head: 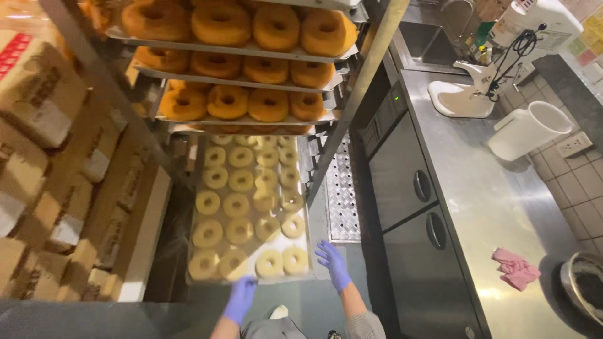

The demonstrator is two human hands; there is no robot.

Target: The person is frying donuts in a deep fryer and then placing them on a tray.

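Note:
A long tray (313, 267) of pale raw dough rings (239, 204) sticks out of a low slot in the metal rack (361, 85). My left hand (240, 299), in a purple glove, grips the tray's near edge at the left. My right hand (333, 264), also gloved in purple, rests with fingers spread against the tray's near right corner. Higher racks hold trays of golden fried doughnuts (221, 24).
Stacked cardboard boxes (44, 144) crowd the left side. To the right runs a steel counter (496, 207) with cabinet doors, a white stand mixer (502, 56), a white container (527, 129), a pink cloth (515, 269) and a metal bowl (584, 285). A perforated metal floor plate (342, 194) lies beside the rack.

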